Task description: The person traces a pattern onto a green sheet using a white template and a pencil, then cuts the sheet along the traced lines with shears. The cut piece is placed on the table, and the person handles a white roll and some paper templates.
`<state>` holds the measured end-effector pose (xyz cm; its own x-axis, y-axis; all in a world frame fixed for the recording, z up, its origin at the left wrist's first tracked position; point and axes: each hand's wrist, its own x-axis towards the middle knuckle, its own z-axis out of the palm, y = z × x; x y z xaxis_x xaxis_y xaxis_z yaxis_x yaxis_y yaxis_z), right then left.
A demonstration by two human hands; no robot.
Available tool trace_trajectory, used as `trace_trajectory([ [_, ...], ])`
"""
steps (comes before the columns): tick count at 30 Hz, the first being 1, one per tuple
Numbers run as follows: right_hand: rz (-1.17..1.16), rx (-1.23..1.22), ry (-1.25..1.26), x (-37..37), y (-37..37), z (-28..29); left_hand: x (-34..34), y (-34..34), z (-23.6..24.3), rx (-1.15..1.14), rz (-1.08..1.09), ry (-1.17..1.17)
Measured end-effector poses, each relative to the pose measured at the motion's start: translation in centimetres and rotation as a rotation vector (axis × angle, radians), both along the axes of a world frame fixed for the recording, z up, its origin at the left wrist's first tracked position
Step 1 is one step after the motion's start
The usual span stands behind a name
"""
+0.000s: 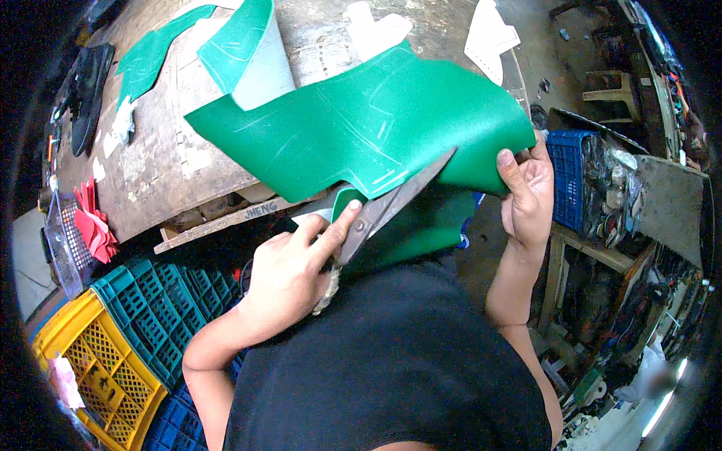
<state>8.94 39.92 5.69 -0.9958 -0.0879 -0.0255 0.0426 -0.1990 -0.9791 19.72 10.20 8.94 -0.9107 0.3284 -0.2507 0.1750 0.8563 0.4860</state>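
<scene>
A large sheet of green leather-like material, marked with pale drawn lines, spreads over the table edge toward me. My left hand is closed round the handles of large dark scissors, whose wrapped grip shows below the fingers. The blades point up and right, lying against the sheet beside a drawn outline. With thumb in front, my right hand pinches the sheet's right edge and lifts it. More green material hangs below the blades, near my dark shirt.
On the worn wooden table lie green offcuts, white pattern pieces and a black shoe-like object. Red pieces sit at left. Teal crates and a yellow crate stand lower left, a blue crate at right.
</scene>
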Motion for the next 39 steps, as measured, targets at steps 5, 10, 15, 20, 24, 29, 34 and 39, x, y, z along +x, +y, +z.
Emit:
trace_trajectory([
  [5,-0.015,-0.081,-0.018,0.0,-0.1,0.1,-0.3,0.5,-1.3,0.047,0.018,0.139],
  [10,-0.021,-0.081,-0.009,0.7,-0.4,0.0,-0.1,0.6,-1.9,0.089,0.056,0.121],
  [15,-0.053,-0.043,-0.084,3.0,-0.8,0.2,0.4,0.3,-2.2,0.082,0.063,0.173],
  [20,0.206,0.214,-0.163,5.7,0.8,0.9,0.6,-0.3,-2.6,0.044,0.045,0.213],
  [24,0.461,-0.075,-0.158,4.9,2.8,0.9,1.2,-0.8,-2.6,-0.053,0.011,0.204],
  [29,0.301,0.019,-0.518,3.8,1.9,0.1,2.9,0.2,-2.2,0.022,0.087,0.096],
  [34,0.338,0.185,-0.404,4.0,-0.3,-0.2,3.4,2.2,-2.8,0.203,0.269,0.074],
  [39,0.301,0.150,-0.362,5.0,-1.2,-0.1,3.3,3.3,-3.4,0.303,0.350,0.113],
])
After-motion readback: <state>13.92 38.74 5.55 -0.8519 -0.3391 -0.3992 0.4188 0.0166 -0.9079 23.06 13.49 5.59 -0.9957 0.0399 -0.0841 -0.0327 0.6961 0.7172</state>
